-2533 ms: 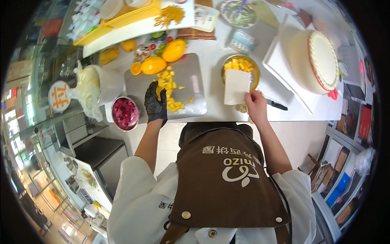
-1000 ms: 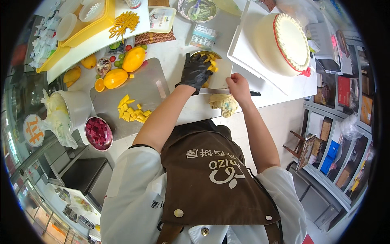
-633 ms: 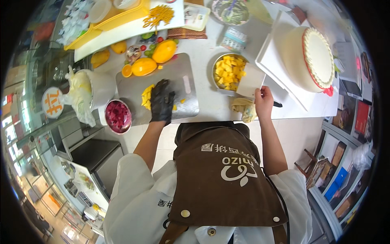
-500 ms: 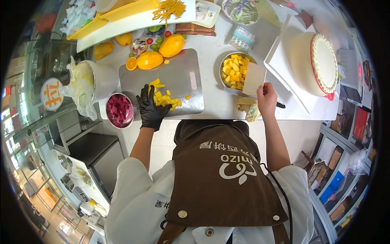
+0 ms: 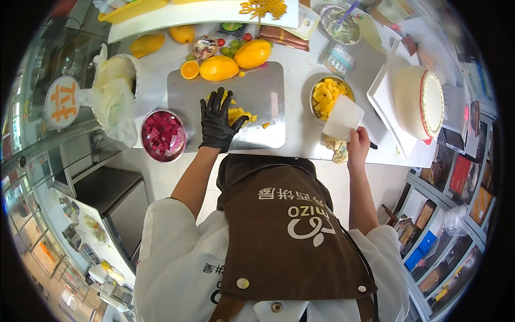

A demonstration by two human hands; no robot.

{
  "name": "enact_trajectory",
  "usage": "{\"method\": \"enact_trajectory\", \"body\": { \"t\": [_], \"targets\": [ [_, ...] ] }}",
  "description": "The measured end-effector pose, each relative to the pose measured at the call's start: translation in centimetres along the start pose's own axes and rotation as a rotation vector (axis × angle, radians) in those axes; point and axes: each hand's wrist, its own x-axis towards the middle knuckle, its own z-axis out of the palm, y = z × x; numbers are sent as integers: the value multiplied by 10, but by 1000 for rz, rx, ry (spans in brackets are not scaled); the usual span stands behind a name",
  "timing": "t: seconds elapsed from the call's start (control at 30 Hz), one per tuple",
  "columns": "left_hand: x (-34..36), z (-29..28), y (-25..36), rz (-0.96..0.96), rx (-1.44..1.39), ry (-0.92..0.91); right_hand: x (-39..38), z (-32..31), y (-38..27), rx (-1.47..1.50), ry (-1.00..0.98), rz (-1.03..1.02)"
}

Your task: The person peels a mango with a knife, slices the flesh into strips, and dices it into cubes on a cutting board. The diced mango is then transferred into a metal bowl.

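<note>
My left hand (image 5: 218,126), in a black glove, lies with fingers spread over chopped yellow mango (image 5: 241,114) on a metal cutting board (image 5: 265,137). It hides part of the pile. In my bare right hand (image 5: 358,146), a flat whitish scraper (image 5: 343,120) is pinched by its near corner. The scraper overlaps the near right side of a metal bowl (image 5: 311,103) of mango cubes (image 5: 326,96). Peeled mangoes (image 5: 219,68) and a cut orange half (image 5: 190,70) sit at the board's far edge.
Left of the board stand a bowl of dark pink fruit cubes (image 5: 163,134) and a bag-lined white bin (image 5: 147,88). A cloth (image 5: 338,151) lies by the table's front edge, near a dark handle (image 5: 373,145). A tall white cake (image 5: 410,102) stands at the right.
My left hand has moved from the left side of the mango pile onto it, fingers spreading. The scraper has shifted nearer to me and leftward relative to the bowl. The whole view has shifted.
</note>
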Motion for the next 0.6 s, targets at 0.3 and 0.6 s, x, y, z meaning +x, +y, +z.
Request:
{"method": "enact_trajectory", "body": {
  "t": [0.3,0.6],
  "targets": [
    [8,-2,-11,172,-85,-96,-69,140,41,-539,-388,80],
    [12,11,4,185,-204,-19,-57,236,46,-58,-700,349]
  ]
}}
